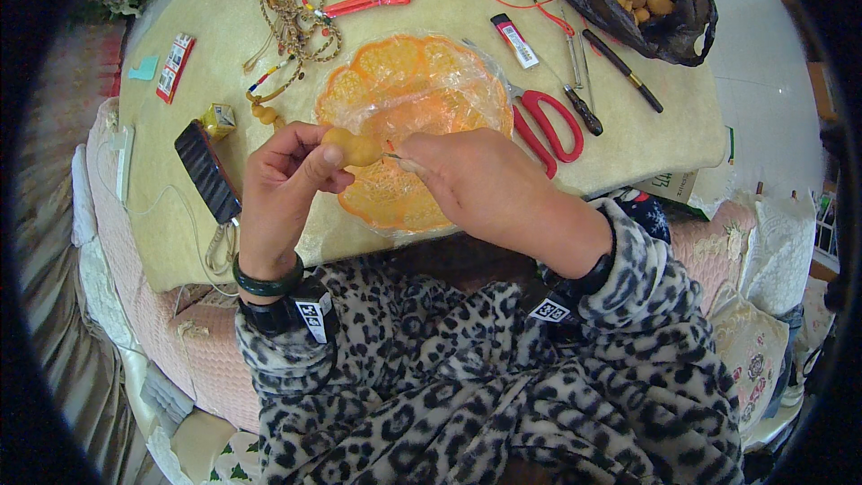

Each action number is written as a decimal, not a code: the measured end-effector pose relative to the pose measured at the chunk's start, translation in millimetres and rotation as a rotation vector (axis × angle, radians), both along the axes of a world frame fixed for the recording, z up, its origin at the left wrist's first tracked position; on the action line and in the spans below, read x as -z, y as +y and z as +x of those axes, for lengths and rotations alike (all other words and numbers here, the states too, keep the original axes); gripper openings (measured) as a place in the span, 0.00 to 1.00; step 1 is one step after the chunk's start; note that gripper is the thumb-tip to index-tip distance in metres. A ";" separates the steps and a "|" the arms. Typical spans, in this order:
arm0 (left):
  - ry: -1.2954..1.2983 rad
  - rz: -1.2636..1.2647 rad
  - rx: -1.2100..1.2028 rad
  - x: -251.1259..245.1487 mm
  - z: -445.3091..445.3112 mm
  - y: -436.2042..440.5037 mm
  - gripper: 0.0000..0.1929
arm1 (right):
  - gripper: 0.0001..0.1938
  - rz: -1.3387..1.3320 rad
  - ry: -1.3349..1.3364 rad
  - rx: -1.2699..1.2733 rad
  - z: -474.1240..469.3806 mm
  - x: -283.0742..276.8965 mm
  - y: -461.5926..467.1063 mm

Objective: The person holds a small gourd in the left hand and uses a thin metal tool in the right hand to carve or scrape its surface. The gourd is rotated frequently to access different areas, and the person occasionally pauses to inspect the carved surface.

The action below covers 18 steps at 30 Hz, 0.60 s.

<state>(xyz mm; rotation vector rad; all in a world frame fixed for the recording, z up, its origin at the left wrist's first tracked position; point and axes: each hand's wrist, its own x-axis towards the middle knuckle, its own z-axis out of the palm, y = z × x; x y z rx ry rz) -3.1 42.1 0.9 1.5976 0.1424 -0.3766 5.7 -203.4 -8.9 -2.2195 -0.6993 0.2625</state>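
Observation:
Between the thumb and fingers of my left hand is a small tan bottle gourd, lying roughly sideways. My right hand pinches a thin metal tool, whose tip reaches the gourd's right end. Most of that tool is hidden in my fist, so its kind is unclear. A short red bit shows just above the tip. Both hands are over an orange fruit-patterned tray wrapped in clear plastic. Whether the tip has entered the gourd cannot be made out.
Red-handled scissors, a black-handled awl and a black pen lie right of the tray. A black plastic bag of small gourds stands at the back right. Braided cords and a phone lie left.

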 end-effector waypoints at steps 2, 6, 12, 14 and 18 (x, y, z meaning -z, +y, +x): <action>-0.038 -0.001 0.001 -1.4 0.0 -3.6 0.13 | 0.08 0.009 -0.001 -0.007 0.7 2.0 0.2; -0.213 0.025 -0.003 -5.7 -5.2 -11.4 0.16 | 0.08 0.171 -0.008 -0.013 4.0 6.7 1.9; -0.176 0.068 0.055 -4.5 -1.7 -7.8 0.17 | 0.09 0.082 0.056 -0.031 2.0 5.9 -0.1; -0.144 0.042 0.035 -3.0 -1.2 -6.5 0.16 | 0.09 0.040 0.051 -0.030 1.3 4.1 -0.1; -0.092 0.056 -0.011 -2.7 -1.5 -6.8 0.15 | 0.08 -0.002 0.036 -0.003 -0.5 1.3 1.6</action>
